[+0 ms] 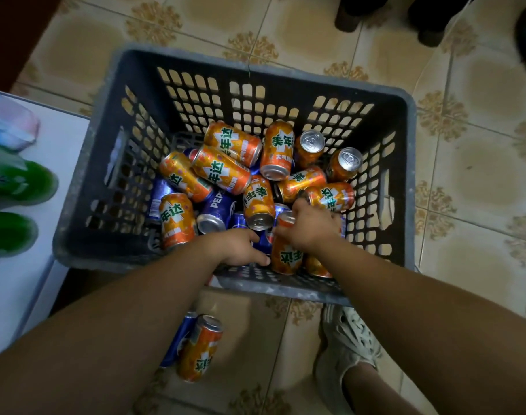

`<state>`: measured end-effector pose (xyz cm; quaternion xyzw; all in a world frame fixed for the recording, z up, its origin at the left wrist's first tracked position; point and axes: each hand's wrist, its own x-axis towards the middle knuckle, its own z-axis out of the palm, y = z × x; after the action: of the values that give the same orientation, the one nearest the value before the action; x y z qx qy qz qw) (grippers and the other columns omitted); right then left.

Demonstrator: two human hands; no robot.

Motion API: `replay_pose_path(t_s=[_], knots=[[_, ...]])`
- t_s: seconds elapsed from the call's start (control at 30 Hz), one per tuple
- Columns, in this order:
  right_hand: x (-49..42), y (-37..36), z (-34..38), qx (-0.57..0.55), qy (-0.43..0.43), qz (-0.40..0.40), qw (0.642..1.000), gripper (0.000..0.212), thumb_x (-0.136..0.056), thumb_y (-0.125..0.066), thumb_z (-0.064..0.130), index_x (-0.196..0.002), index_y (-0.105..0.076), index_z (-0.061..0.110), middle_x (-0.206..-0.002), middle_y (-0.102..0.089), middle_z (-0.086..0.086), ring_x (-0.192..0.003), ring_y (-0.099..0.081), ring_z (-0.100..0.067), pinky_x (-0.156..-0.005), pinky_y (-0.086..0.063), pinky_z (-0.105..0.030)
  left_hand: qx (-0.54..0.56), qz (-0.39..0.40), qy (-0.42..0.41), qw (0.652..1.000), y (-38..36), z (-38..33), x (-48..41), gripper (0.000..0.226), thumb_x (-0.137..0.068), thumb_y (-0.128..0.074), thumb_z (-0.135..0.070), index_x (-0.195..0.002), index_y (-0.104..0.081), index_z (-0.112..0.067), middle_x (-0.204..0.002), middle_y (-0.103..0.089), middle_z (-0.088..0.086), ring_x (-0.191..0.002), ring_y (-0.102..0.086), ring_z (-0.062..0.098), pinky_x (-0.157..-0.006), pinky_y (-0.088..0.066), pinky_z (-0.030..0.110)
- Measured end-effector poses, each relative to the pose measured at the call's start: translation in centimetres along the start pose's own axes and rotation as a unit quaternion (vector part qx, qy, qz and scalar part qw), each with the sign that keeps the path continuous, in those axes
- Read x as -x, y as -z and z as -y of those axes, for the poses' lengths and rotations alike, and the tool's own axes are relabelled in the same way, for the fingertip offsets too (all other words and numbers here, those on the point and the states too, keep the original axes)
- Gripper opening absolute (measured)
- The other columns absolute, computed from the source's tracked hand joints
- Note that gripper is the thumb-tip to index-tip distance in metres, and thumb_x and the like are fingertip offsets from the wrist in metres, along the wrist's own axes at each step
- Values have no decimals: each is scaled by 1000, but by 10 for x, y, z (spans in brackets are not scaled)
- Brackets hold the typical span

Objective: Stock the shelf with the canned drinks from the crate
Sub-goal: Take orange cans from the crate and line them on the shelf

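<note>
A dark grey slotted plastic crate (85,187) stands on the tiled floor and holds several orange cans (226,169) and blue Pepsi cans (217,208) in a loose heap. My right hand (308,227) grips the top of an upright orange can (287,256) at the crate's near wall. My left hand (241,247) reaches in beside it, fingers curled down by a blue can (263,242); whether it holds that can is hidden.
An orange can (200,348) and a blue can (178,339) lie on the floor below my left forearm. A white surface (52,163) at the left carries green bottles (22,181). My sandalled foot (348,342) stands near the crate's front right corner. Dark furniture legs (348,22) stand beyond.
</note>
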<state>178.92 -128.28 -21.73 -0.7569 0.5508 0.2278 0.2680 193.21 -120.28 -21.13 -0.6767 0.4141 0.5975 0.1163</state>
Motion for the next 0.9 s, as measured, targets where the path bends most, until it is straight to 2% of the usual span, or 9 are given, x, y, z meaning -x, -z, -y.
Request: replay_pose_path(t_s=[0.1, 0.2, 0.3, 0.4, 0.53, 0.6, 0.67, 0.77, 0.9], knots=[[18, 7, 0, -129, 19, -35, 991, 46, -78, -73, 49, -103, -41, 27, -109, -57, -4, -100, -56, -26, -74, -45, -34, 54, -20, -9, 998, 0, 1, 9, 77, -83, -67, -48, -147, -33, -23, -146, -43, 2, -127, -46, 23, -102, -39, 32], [44, 31, 8, -351, -27, -87, 932, 56, -77, -78, 42, -118, -42, 28, -114, -51, 4, -95, -56, -19, -69, -51, -31, 237, -110, -12, 965, 5, 3, 31, 61, -89, -63, -37, -142, -40, -20, -135, -53, 4, -114, -53, 21, -92, -43, 32], [79, 64, 25, -556, -49, -69, 827, 71, -82, -75, 33, -142, -37, 25, -124, -46, 3, -103, -58, -20, -80, -56, -37, 505, -128, -12, 853, 17, 7, 77, 50, -94, -56, -35, -141, -40, -24, -136, -52, 7, -112, -56, 27, -89, -47, 42], [122, 92, 52, -687, -41, 0, 725, 49, -87, -69, 29, -131, -50, 19, -122, -59, -10, -98, -66, -27, -79, -59, -40, 642, -101, -85, 756, 29, 8, 141, 46, -94, -56, -31, -138, -40, -30, -141, -47, 8, -118, -53, 36, -92, -47, 49], [189, 114, 97, -737, 24, 82, 671, 28, -91, -62, 28, -116, -58, 14, -114, -67, -17, -94, -67, -28, -66, -57, -35, 698, -181, -207, 661, 35, 7, 225, 63, -88, -59, -15, -144, -32, -29, -139, -49, 12, -106, -61, 30, -86, -51, 48], [223, 120, 120, -746, 74, 131, 648, 39, -86, -62, 34, -118, -59, 12, -112, -68, -18, -93, -67, -28, -67, -53, -34, 713, -228, -238, 618, 33, 8, 267, 61, -89, -57, -9, -144, -33, -19, -137, -52, 14, -98, -64, 23, -76, -54, 40], [253, 124, 140, -724, 118, 159, 661, 40, -86, -58, 40, -117, -61, 15, -106, -71, -15, -89, -68, -25, -69, -51, -35, 712, -254, -262, 600, 27, 13, 308, 48, -91, -54, -9, -136, -42, -15, -127, -58, 16, -95, -64, 23, -80, -54, 42], [297, 134, 166, -639, 186, 150, 731, 38, -87, -59, 44, -115, -58, 19, -109, -70, -11, -86, -71, -21, -72, -56, -38, 679, -322, -280, 598, 23, 27, 375, 38, -90, -55, -6, -126, -49, -20, -109, -67, 9, -87, -67, 22, -74, -54, 43], [355, 157, 200, -494, 355, 101, 787, 76, -65, -83, 40, -130, -48, 27, -118, -63, -2, -97, -68, -12, -78, -56, -29, 592, -445, -298, 602, 17, 47, 467, 38, -85, -61, 3, -113, -55, -23, -93, -71, 1, -85, -68, 22, -67, -57, 38]])
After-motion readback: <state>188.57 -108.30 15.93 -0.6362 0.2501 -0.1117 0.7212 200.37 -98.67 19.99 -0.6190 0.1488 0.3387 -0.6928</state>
